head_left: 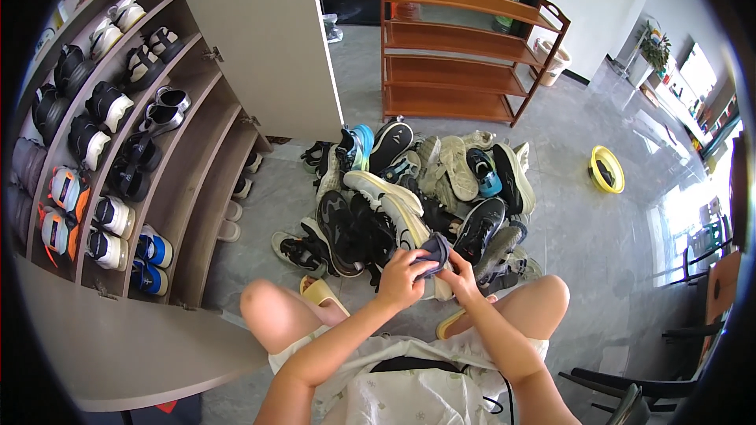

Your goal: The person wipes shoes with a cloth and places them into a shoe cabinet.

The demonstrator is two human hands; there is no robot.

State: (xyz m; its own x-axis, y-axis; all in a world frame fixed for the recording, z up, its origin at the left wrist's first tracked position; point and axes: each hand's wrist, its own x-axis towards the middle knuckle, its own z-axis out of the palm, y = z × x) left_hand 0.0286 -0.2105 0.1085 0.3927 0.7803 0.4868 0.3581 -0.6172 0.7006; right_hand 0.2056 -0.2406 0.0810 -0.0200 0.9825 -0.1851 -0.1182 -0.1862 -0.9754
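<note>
Centrally | dark grey cloth (432, 253) between left and right hands (402, 283) (460, 277) | both gripping it

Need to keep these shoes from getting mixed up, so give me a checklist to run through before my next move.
1. Left hand gripping the dark grey item: ok, fingers wrapped on its left side.
2. Right hand gripping it too: cannot tell; the hand is at the item's right side, but its fingers are partly hidden.
3. Shoe pile sorted into pairs: not ok, shoes lie jumbled and overlapping.
4. Cabinet door open: ok, the shelves and their shoes show.
5. Yellow basin apart from the pile: ok, bare floor lies between.
</note>
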